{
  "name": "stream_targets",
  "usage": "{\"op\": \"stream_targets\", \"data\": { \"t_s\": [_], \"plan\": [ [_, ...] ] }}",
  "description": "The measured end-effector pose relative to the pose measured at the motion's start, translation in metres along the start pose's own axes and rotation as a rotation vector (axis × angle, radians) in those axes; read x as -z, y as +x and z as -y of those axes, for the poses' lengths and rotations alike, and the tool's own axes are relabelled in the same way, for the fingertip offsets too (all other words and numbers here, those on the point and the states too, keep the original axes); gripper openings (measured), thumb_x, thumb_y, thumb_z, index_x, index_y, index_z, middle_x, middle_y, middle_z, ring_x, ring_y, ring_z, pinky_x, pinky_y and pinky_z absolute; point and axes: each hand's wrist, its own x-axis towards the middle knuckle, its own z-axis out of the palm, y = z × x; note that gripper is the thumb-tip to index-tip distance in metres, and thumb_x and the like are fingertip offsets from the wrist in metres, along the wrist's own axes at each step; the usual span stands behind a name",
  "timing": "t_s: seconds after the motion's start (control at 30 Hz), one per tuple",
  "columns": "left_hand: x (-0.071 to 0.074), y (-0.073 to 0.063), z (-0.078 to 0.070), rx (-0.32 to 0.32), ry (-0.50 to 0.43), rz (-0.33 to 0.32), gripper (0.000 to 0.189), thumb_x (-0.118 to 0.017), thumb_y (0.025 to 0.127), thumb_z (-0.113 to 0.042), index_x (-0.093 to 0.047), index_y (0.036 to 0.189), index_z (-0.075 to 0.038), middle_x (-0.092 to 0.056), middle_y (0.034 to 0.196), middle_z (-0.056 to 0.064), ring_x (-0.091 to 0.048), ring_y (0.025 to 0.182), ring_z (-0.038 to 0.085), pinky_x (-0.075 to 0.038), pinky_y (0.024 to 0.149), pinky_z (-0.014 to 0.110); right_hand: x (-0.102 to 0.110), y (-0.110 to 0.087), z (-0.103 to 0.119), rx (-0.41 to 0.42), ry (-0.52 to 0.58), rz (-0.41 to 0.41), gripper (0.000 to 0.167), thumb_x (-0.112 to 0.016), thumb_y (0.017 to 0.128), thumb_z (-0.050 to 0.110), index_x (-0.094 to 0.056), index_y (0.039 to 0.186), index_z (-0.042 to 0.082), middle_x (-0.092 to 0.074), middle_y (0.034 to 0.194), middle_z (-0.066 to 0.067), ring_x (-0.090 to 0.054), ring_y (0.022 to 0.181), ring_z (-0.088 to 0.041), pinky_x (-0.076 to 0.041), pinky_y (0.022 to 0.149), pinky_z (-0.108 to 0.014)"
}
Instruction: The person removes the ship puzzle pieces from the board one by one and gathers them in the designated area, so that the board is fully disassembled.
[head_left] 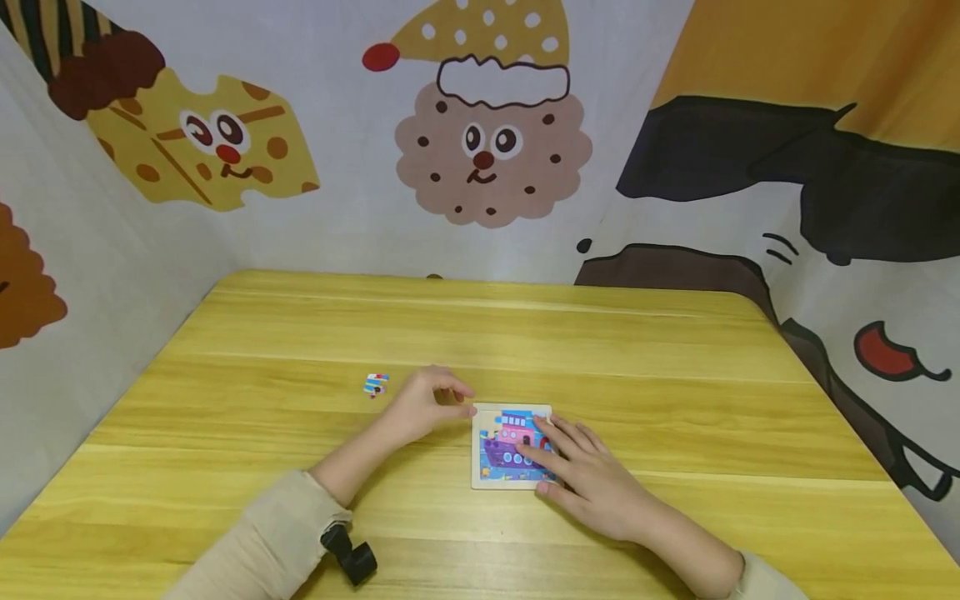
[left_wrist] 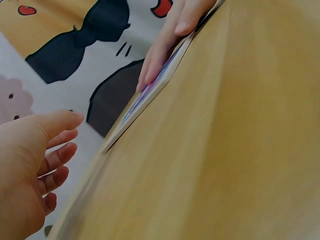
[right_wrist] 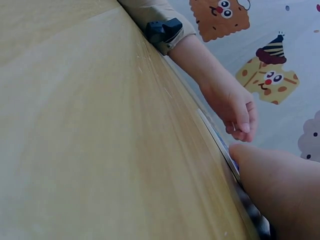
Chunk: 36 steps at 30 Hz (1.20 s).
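A small square jigsaw puzzle board lies flat on the table, with a pale rim and a purple and pink ship picture. Bare wood shows in its upper left part. My right hand rests on the board's right side, fingers spread over the picture. By the upper left corner is my left hand, its fingers loosely bent and nothing visible between them. The left wrist view shows this hand apart from the board. Left of it lie a few loose puzzle pieces, blue, white and red, too small to count.
The wooden table reaches back to a cloth curtain printed with cartoon food. A black wrist device sits on the left sleeve.
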Motion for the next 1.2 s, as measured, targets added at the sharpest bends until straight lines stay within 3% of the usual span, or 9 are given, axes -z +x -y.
{"op": "stream_targets", "data": {
  "t_s": [0.53,0.93,1.2],
  "plan": [
    [-0.026,0.002,-0.004,-0.066,0.061,0.011,0.015,-0.081,0.077,-0.018,-0.075,0.089,-0.012,-0.061,0.086,-0.006,-0.048,0.084,0.014,-0.044,0.072,0.033,0.0,0.001,0.001,0.029,0.009,-0.027,0.047,-0.043,0.101,0.044,-0.039,0.146,0.033,-0.018,0.158,-0.003,-0.012,0.143,-0.031,-0.012,0.109,-0.056],
    [-0.038,0.007,-0.003,-0.103,0.182,0.012,0.017,-0.082,0.075,-0.024,-0.076,0.088,-0.016,-0.059,0.086,-0.011,-0.047,0.088,0.011,-0.027,0.096,0.05,0.001,-0.001,0.002,0.018,0.018,-0.035,0.047,-0.044,0.1,0.044,-0.039,0.146,0.033,-0.018,0.158,-0.003,-0.013,0.142,-0.033,-0.013,0.109,-0.058],
    [-0.041,0.008,-0.006,-0.095,0.174,-0.004,0.011,-0.082,0.075,-0.018,-0.077,0.084,-0.015,-0.059,0.083,-0.011,-0.048,0.088,0.012,-0.025,0.099,0.052,0.001,0.001,0.001,0.015,0.024,-0.026,0.047,-0.044,0.1,0.044,-0.04,0.146,0.034,-0.018,0.158,-0.002,-0.012,0.143,-0.032,-0.012,0.109,-0.057]
  ]
}}
